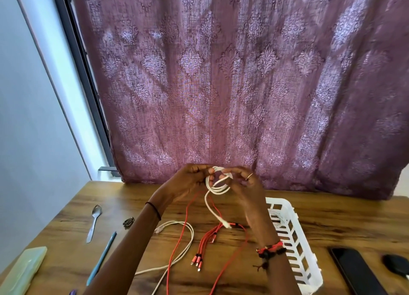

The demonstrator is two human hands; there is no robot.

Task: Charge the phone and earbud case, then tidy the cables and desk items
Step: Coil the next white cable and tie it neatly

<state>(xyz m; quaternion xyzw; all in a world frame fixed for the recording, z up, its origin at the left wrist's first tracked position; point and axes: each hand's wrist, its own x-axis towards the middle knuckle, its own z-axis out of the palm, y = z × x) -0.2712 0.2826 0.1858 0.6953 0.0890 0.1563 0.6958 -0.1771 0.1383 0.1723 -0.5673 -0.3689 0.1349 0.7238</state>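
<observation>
Wooden desk [332,219] in front, a white slotted basket [285,202] on its right half and the black phone [356,270] flat just right of it. A red multi-plug cable [208,243] sprawls mid-desk, and above it the left hand [188,181] and right hand [247,186] each pinch a side of a coiled white cable [218,184], fingers curled on its loops, tail dangling to the red one. A small dark earbud case [396,264] sits right of the phone.
</observation>
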